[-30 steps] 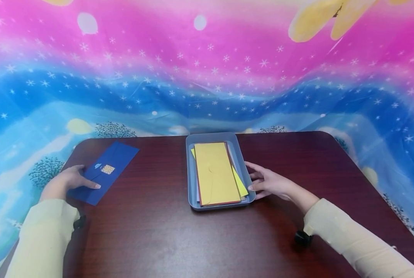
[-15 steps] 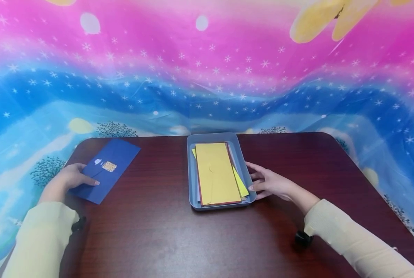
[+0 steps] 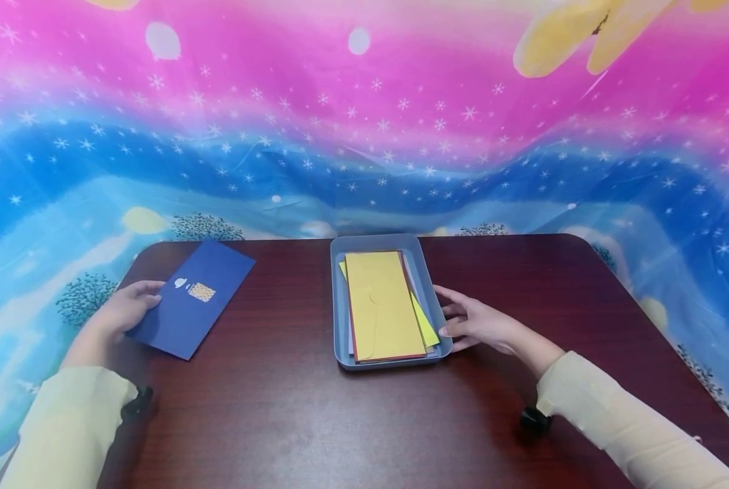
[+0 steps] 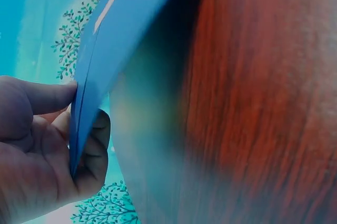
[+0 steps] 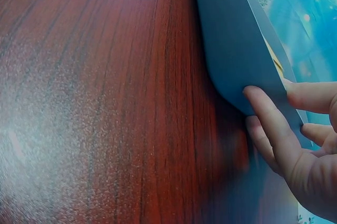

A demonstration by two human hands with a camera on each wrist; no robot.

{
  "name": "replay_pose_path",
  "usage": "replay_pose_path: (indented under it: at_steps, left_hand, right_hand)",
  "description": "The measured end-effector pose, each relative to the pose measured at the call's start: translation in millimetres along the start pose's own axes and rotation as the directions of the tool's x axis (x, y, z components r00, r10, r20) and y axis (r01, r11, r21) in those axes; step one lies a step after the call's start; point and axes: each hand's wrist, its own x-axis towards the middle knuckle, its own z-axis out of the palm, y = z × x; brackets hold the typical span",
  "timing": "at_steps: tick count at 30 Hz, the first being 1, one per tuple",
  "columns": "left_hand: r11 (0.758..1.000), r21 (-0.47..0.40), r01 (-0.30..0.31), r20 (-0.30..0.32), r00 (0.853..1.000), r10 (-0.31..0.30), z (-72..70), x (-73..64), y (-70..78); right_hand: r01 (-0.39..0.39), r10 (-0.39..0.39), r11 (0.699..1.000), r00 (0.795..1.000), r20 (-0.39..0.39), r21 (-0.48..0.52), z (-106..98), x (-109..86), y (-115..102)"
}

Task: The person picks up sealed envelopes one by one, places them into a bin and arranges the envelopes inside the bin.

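Note:
At the left of the table my left hand (image 3: pixel 133 307) pinches a dark blue envelope (image 3: pixel 196 319) by its left edge, the thumb on its upper face and the other fingers curled beneath. A white mark and a small gold-patterned patch show on its face. The left wrist view has the blue envelope (image 4: pixel 118 34) tilted, its far part over the table. My right hand (image 3: pixel 477 322) rests against the right side of a grey tray (image 3: pixel 425 272). In the right wrist view, fairly straight fingers (image 5: pixel 271 121) touch the tray's outer wall (image 5: pixel 231 40), the thumb at its rim.
Inside the tray lies a stack of envelopes: a pale yellow envelope (image 3: pixel 381 305) on top, a red edge under it, a brighter yellow envelope (image 3: pixel 424 322) askew, and a pale edge below. Beyond the dark wooden table (image 3: pixel 266 407) hangs a colourful printed cloth (image 3: pixel 364 149).
My left thumb has slid from the middle of the blue envelope back to its left edge. The envelope has shifted slightly right and away from me. My right hand stays at the tray.

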Motion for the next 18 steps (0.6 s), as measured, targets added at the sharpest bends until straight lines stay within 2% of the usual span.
replay_pose_path:
  at_steps: [3, 8, 12, 16, 18]
  left_hand:
    - [0.999, -0.041, -0.032, 0.012, 0.999, 0.032, 3.7, -1.5, 1.9]
    - [0.983, -0.18, -0.035, 0.025, 0.999, 0.04, 11.2, 0.0, 8.3]
    - [0.945, -0.325, -0.034, 0.051, 0.997, 0.053, 19.9, 2.6, 13.8]
    - [0.903, -0.429, -0.029, 0.089, 0.993, 0.075, 30.2, 4.6, 19.6]
    - [0.868, -0.496, -0.024, 0.106, 0.99, 0.088, 36.1, 5.5, 23.2]
  right_hand:
    - [-0.001, 0.001, 1.0, 1.0, 0.0, 0.001, 0, 0.2, 0]
    - [-0.004, 0.004, 1.0, 1.0, -0.003, 0.001, 0, 0.2, 0]
    - [-0.004, 0.004, 1.0, 1.0, 0.003, 0.009, 0, -0.1, -1]
    - [-0.003, 0.003, 1.0, 1.0, 0.011, 0.015, 0, -0.3, -1]
    - [-0.003, 0.003, 1.0, 1.0, 0.011, 0.014, 0, -0.4, -2]
